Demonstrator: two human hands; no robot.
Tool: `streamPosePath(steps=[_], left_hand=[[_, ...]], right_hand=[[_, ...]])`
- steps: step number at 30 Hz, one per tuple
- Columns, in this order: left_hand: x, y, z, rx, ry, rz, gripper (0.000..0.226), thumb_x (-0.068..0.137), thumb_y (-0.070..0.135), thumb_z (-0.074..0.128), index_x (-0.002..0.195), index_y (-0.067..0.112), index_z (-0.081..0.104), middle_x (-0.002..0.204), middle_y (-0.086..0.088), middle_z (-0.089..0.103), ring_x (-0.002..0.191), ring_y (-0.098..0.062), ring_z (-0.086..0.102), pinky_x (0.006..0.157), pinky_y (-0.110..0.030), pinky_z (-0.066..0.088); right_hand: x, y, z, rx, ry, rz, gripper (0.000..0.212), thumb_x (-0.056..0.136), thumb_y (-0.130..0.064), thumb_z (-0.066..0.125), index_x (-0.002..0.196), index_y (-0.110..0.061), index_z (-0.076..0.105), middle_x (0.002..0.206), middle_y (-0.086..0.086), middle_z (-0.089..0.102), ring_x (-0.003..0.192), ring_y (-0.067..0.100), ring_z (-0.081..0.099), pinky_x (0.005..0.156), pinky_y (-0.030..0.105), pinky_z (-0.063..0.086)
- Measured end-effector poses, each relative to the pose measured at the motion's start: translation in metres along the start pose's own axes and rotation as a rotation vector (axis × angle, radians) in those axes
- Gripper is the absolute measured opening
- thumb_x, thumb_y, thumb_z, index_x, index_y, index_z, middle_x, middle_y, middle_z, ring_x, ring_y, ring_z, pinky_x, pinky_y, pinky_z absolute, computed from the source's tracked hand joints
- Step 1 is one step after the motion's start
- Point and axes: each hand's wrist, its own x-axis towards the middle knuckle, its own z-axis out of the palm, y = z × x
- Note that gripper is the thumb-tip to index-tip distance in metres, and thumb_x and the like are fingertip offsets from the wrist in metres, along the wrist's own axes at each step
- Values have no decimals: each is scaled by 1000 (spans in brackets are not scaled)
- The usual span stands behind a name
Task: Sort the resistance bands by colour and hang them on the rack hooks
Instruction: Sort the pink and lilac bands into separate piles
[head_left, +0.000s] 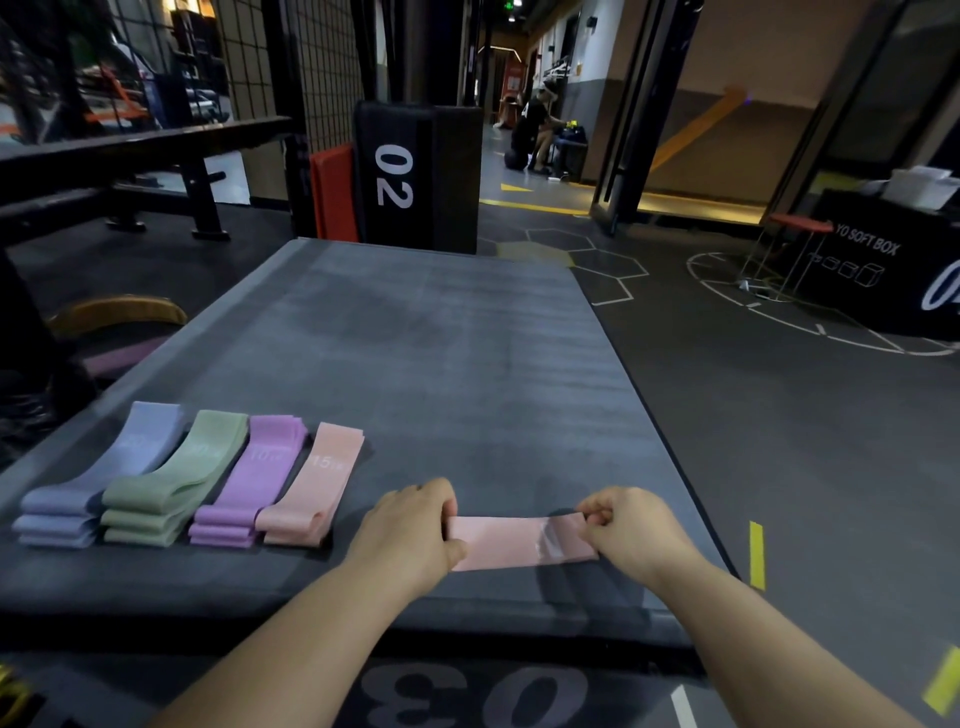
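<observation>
The padded platform (441, 364) serves as the worktop. Its front face carries the number "03", seen upside down from the head view. Beyond its far edge stands a black pad (415, 176) marked "02". On the floor to the right sits a black box (883, 270) printed "YO SOFT BOX".

Four stacks of folded resistance bands lie side by side at the near-left corner, one colour per stack, so sorting appears largely complete:
- blue stack (104, 478), nearest the left edge, marking too blurred to read;
- green stack (176, 483), marking not legible;
- purple stack (254, 478), marked "10";
- pink stack (317, 483), marked "15".

A single pink band (509, 543) lies flat along the near edge, just right of the pink stack. The left hand (410, 535) grips its left end with curled fingers. The right hand (628, 535) pinches its right end between thumb and fingers. Holding both ends keeps the band flat, probably for folding and adding to the matching stack. Its print is too blurred to read.

No rack hooks can be identified, and hanging is not yet begun.
</observation>
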Motion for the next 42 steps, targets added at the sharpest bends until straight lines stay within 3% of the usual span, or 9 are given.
streamPosePath(steps=[5, 8, 13, 19, 23, 26, 29, 37, 42], left_hand=[[1, -1, 2, -86, -54, -19, 32, 81, 35, 65, 101, 33, 41, 89, 13, 60, 88, -13, 57, 70, -30, 42], [2, -2, 0, -176, -115, -33, 38, 79, 31, 68, 110, 35, 47, 82, 17, 60, 86, -10, 58, 73, -27, 43], [3, -1, -6, -229, -82, 4, 16, 75, 30, 71, 80, 40, 58, 79, 16, 61, 78, -5, 58, 67, -20, 40], [0, 3, -6, -296, 20, 133, 27, 79, 25, 69, 66, 45, 56, 84, 17, 66, 84, -3, 59, 74, -21, 46], [-4, 5, -6, -209, 61, 228, 21, 81, 18, 66, 82, 39, 66, 80, 23, 60, 80, -1, 54, 71, -15, 39], [-4, 5, -2, -123, 109, 324, 24, 76, 13, 64, 89, 32, 70, 88, 16, 68, 82, -5, 59, 77, -19, 39], [-1, 0, 4, -58, 109, 402, 26, 66, 17, 59, 85, 32, 67, 84, 17, 69, 79, -6, 62, 74, -28, 39], [-9, 6, 8, 91, -24, 421, 30, 83, 18, 48, 105, 30, 65, 110, 15, 61, 108, -6, 50, 90, -26, 28], [-12, 10, 9, 102, -22, 391, 20, 91, 39, 46, 96, 25, 61, 100, 13, 55, 101, -10, 49, 88, -27, 30]], right_hand=[[-4, -4, -2, -25, 5, -43, 16, 87, -16, 58, 90, -31, 60, 92, -9, 56, 81, 10, 55, 71, 20, 41], [-4, -4, -7, 6, -28, -40, 13, 87, -19, 56, 90, -31, 58, 80, -8, 60, 70, 10, 54, 58, 22, 40], [1, -2, -10, 302, -28, 39, 12, 87, -12, 55, 86, -23, 60, 59, -1, 60, 53, 14, 54, 51, 24, 43], [2, -3, -11, 587, 13, 63, 17, 88, -2, 49, 82, -15, 59, 80, 6, 69, 70, 16, 65, 57, 23, 46], [4, 1, -9, 676, 40, 46, 10, 90, -12, 58, 80, -14, 59, 79, 4, 67, 73, 17, 66, 63, 25, 48], [7, 5, -4, 591, 83, -1, 10, 85, -15, 66, 78, -17, 60, 69, -3, 66, 68, 15, 60, 69, 32, 48], [9, 4, 2, 494, 114, -26, 13, 85, -13, 66, 79, -22, 59, 71, -5, 63, 67, 13, 54, 65, 25, 42], [10, 3, 15, 179, 174, -110, 11, 93, -20, 56, 87, -29, 54, 86, -8, 61, 78, 8, 56, 58, 16, 40], [12, 6, 23, 22, 247, -189, 13, 91, -19, 57, 84, -29, 53, 87, -9, 56, 93, 14, 48, 70, 25, 37]])
